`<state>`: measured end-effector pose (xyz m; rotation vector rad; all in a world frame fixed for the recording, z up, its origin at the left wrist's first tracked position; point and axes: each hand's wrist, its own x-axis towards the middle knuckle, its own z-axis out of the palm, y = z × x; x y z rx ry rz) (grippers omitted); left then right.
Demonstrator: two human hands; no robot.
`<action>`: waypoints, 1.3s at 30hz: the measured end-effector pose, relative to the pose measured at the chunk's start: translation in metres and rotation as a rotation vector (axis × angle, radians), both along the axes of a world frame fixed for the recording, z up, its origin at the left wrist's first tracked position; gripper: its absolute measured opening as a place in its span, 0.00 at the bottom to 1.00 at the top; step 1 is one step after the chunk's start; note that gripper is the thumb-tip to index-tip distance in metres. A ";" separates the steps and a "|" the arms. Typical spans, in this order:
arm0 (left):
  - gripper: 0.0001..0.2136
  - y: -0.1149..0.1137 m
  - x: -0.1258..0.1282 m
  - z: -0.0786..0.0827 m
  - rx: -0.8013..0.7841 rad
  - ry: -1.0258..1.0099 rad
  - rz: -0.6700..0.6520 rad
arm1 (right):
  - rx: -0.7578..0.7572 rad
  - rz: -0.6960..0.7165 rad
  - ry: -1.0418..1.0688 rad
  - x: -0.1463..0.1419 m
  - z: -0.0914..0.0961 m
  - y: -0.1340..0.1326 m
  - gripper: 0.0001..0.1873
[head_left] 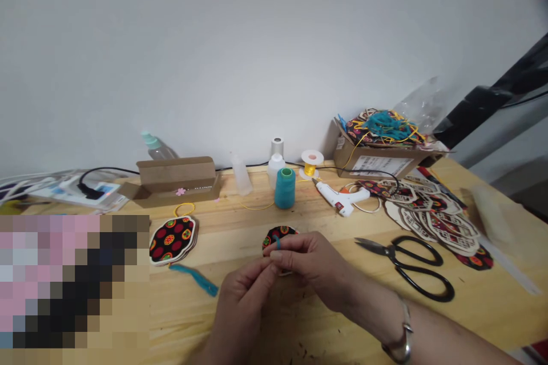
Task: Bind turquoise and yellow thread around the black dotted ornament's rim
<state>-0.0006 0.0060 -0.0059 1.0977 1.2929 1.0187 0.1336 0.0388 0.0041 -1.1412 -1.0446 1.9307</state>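
Observation:
My left hand (252,291) and my right hand (312,265) meet fingertip to fingertip over the middle of the table. Both are closed in a pinch. A short piece of teal thread (278,243) shows at the right fingers. What the left fingers hold is hidden between the hands. Just behind them lies a dark patterned fabric piece (274,235), mostly covered by the right hand. To the left is a stack of similar patterned pieces (171,240) with a yellow loop and a teal tassel (196,279). A teal thread spool (285,189) stands upright beyond my hands.
Black-handled scissors (400,262) lie at right, near cut-out pieces (440,222). A white glue gun (341,197), yellow cord spool (311,165) and white bottles (242,175) are farther back. An open cardboard box (177,179) is at left; a filled carton (377,162) stands back right.

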 end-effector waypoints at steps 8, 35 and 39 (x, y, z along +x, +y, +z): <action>0.11 0.001 -0.001 -0.008 -0.085 0.023 -0.073 | 0.051 -0.111 0.024 0.005 -0.011 0.012 0.13; 0.13 -0.003 0.007 -0.006 -0.036 0.207 -0.218 | 0.205 -0.328 -0.053 0.026 -0.013 0.031 0.12; 0.14 -0.006 0.009 -0.010 0.009 0.249 -0.202 | 0.199 -0.352 -0.045 0.028 -0.012 0.032 0.12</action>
